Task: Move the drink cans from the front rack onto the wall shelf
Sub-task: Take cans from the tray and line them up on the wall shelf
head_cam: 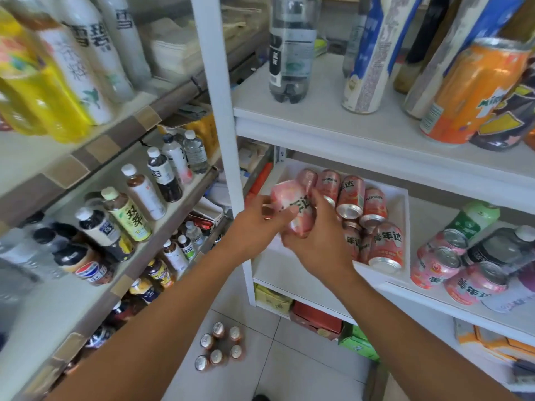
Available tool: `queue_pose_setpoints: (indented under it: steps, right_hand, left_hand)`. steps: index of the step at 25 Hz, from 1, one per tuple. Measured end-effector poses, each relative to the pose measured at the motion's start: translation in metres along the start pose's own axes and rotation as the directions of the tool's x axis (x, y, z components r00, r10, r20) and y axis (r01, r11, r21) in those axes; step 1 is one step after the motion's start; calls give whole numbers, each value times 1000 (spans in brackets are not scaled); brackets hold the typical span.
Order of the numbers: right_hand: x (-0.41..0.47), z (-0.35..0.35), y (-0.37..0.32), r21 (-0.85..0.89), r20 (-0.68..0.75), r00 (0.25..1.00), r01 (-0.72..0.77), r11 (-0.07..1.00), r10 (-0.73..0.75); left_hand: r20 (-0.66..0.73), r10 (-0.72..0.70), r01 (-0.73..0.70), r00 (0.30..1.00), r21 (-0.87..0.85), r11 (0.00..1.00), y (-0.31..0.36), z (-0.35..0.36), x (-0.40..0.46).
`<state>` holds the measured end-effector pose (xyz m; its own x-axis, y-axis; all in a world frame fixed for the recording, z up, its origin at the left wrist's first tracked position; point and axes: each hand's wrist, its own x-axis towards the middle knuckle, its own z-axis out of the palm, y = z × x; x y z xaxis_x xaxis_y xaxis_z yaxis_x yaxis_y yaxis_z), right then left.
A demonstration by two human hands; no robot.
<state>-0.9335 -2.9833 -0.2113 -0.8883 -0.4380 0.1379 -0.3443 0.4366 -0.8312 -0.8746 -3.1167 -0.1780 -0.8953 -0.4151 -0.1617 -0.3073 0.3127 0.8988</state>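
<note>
At the bottom centre of the frame, six copper-topped drink cans [219,349] stand upright on the pale floor tiles in two rows of three. Above them, at frame centre, your left hand [258,224] and right hand [320,241] both curl around one pink aluminium drink can [292,212], held tilted just in front of the white rack post [220,111]. The left fingers wrap its left side and the right fingers close on its lower right, so both grips are narrow and loaded with the same can. Expect a full can to feel moderately heavy, with a thin wall that is stiff under pressure but dents if squeezed hard; the printed skin is smooth and likely slippery, so take hold around the mid-body, not the rims. Just behind your hands, the white tray on the rack shelf [404,198] holds a loose pile of red-pink cans [373,224]; about eight are visible, lying on their sides, some partly hidden. At right of the frame, four more pink cans [451,267] lie stacked on the same shelf. At left of the frame, the wall shelf with brown-checked edging [95,287] carries rows of bottles [144,195], too many and too blurred to count.
</note>
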Motion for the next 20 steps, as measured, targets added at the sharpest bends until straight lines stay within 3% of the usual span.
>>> queue_pose_setpoints:
  steps: [2,4,7,9,14,16,20]
  right_hand:
    - [-13,18,-33,64,46,986,155,986,-158]
    - [-22,33,-62,196,122,951,257,946,-284]
    - [-27,54,-111,437,291,890,202,876,-351]
    - [-32,77,-150,498,451,797,149,854,-402]
    - [-72,153,-248,557,631,571,139,819,-526]
    - [-97,183,-283,600,642,524,111,792,-560]
    - [-158,234,-340,654,624,483,106,749,-614]
  left_hand:
    - [-104,13,-39,994,-249,968,1,-23,-16]
    - [-252,31,-125,967,-368,921,-5,-57,-40]
    - [-351,44,-215,935,-466,858,-21,-115,-83]
    - [-404,45,-263,914,-503,823,-34,-157,-117]
    - [-524,58,-329,850,-441,835,-53,-250,-220]
    - [-555,76,-325,828,-367,872,-65,-280,-267]
    - [-638,24,-154,769,-148,977,-89,-320,-357]
